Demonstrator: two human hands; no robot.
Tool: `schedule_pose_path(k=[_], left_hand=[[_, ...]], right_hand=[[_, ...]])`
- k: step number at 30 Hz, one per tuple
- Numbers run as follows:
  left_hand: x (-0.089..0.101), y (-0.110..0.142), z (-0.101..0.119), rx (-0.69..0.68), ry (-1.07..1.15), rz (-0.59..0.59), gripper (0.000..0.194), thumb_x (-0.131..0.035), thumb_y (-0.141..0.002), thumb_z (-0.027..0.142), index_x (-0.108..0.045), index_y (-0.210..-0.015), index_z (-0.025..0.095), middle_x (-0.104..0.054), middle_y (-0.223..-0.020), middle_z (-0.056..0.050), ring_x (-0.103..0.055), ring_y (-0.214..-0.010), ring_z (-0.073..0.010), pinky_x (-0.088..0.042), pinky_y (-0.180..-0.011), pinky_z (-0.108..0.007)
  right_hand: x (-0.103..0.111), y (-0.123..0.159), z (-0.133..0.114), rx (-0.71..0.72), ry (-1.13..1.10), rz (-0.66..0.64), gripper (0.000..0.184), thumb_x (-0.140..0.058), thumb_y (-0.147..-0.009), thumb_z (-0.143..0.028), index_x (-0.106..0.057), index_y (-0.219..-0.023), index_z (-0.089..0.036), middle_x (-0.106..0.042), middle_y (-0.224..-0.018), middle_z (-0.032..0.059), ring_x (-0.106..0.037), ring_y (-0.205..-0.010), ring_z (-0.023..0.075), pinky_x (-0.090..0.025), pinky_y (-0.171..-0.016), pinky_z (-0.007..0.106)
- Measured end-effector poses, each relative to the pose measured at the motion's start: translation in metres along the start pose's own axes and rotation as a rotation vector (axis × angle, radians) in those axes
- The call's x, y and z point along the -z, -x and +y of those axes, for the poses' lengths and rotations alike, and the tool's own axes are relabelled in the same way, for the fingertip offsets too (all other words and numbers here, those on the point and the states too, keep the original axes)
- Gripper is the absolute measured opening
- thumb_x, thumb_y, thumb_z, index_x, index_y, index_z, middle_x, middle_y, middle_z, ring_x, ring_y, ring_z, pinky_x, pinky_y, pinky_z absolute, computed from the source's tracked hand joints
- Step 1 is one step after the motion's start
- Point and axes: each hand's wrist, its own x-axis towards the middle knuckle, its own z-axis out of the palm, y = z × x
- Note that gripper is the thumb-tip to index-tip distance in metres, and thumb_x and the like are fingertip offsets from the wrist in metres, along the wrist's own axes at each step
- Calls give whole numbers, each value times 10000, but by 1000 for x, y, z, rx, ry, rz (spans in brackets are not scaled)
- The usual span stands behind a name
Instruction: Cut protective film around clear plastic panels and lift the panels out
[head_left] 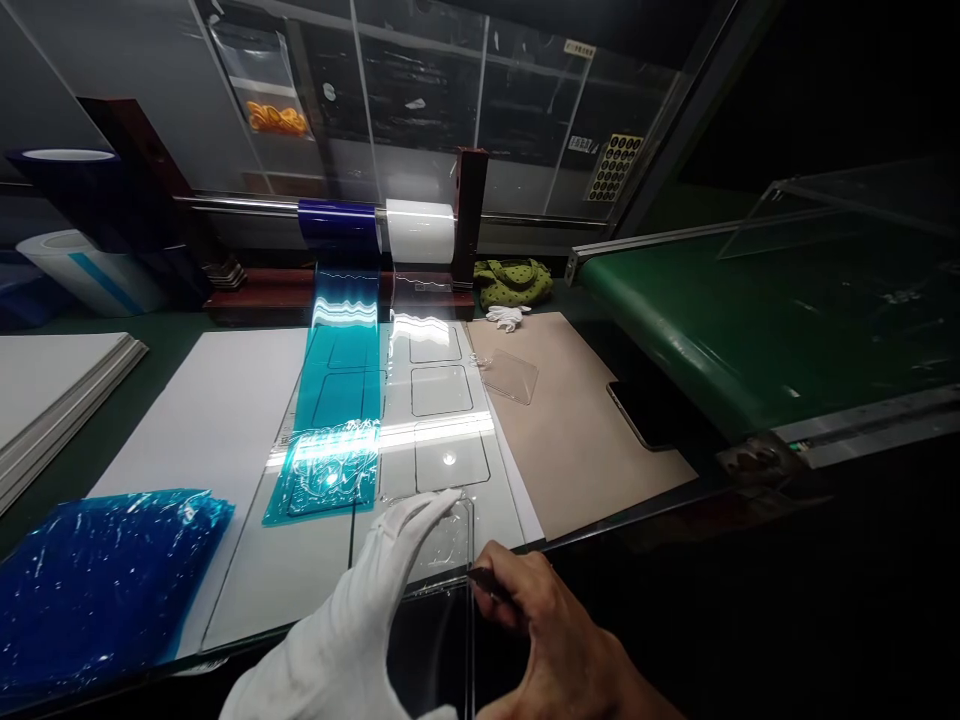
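I see the gloved left hand (352,610) stretched wide, seemingly holding a clear panel (448,542) across the front edge of the table (166,352), while the bare right hand (551,610) pinches a dark pointed tool (489,580) at its right side. I judge that overpressing could skid the point, scratching the panel or nicking fingers.

One gloved hand (352,625), one bare hand (555,625), two rolls (420,232) between two posts (470,215), one phone (646,415)
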Motion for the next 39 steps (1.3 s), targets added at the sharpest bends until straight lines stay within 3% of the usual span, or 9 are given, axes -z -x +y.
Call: schedule_pose_path(k=[4, 9, 14, 20, 23, 26, 30, 34, 39], left_hand=[[-1, 3, -3, -20, -2, -76, 538, -567, -855, 432, -425, -1324, 208, -472, -1342, -117, -512, -1163, -277, -459, -944, -522], [0, -2, -4, -38, -5, -156, 1051, -727, -572, 577, -248, -1448, 250, -391, -1418, -149, -428, -1260, -374, -434, -1003, -515], [1, -10, 5, -38, -22, -203, 1078, -734, -535, 540, -239, -1453, 269, -389, -1410, -148, -425, -1263, -403, -434, -1000, -527], [-6, -14, 10, 4, -47, -251, 1139, -740, -536, 518, -101, -1458, 322, -300, -1459, -120, -387, -1301, -377, -439, -1006, -513], [-19, -19, 4, -8, -101, -165, 1008, -713, -582, 412, -185, -1436, 320, -379, -1402, -113, -427, -1264, -364, -445, -991, -508], [-30, -23, 1, -21, -201, -50, 792, -584, -657, 213, -293, -1385, 325, -490, -1279, -95, -499, -1184, -311, -415, -994, -504], [-32, -22, 10, 31, -267, 35, 1047, -640, -485, 241, -186, -1426, 309, -424, -1308, -115, -454, -1175, -360, -445, -921, -531], [-26, -20, 17, 39, -340, 68, 1045, -622, -499, 324, -154, -1433, 299, -372, -1326, -120, -409, -1183, -370, -416, -927, -566], [-27, -22, 10, 12, -389, 110, 1033, -619, -527, 328, -132, -1432, 223, -384, -1305, -157, -413, -1184, -371, -336, -995, -593]], right_hand=[[2, 1, 3, -12, 6, -9, 719, -667, -406, -828, -385, -655, -216, -397, -606, -65, -308, -545, 77, -311, -472, 201], [2, 6, 11, -57, -9, -3, 724, -736, -346, -770, -372, -642, -219, -370, -599, -70, -326, -562, 80, -336, -465, 185], [1, 16, 23, -108, 29, 47, 704, -758, -342, -747, -434, -674, -218, -431, -674, -34, -394, -638, 115, -375, -491, 197], [2, 24, 26, -174, -10, 55, 705, -777, -330, -731, -431, -658, -211, -450, -680, -30, -391, -645, 117, -397, -537, 210], [3, 28, 32, -218, -49, 72, 686, -775, -357, -729, -471, -687, -210, -472, -741, -14, -425, -686, 131, -412, -559, 213], [3, 30, 39, -146, -88, 92, 631, -765, -431, -716, -475, -682, -215, -440, -715, -26, -417, -665, 125, -391, -535, 207], [2, 32, 46, 31, -154, 301, 595, -754, -521, -679, -396, -654, -222, -363, -633, -54, -345, -570, 98, -326, -483, 210], [25, 25, 58, 127, -155, 486, 543, -663, -666, -655, -326, -660, -230, -313, -599, -75, -288, -505, 80, -280, -450, 213], [86, -13, 95, -31, 526, 447, 230, -568, -841, -418, -525, -875, -194, -529, -727, -8, -509, -625, 142, -424, -579, 267]])
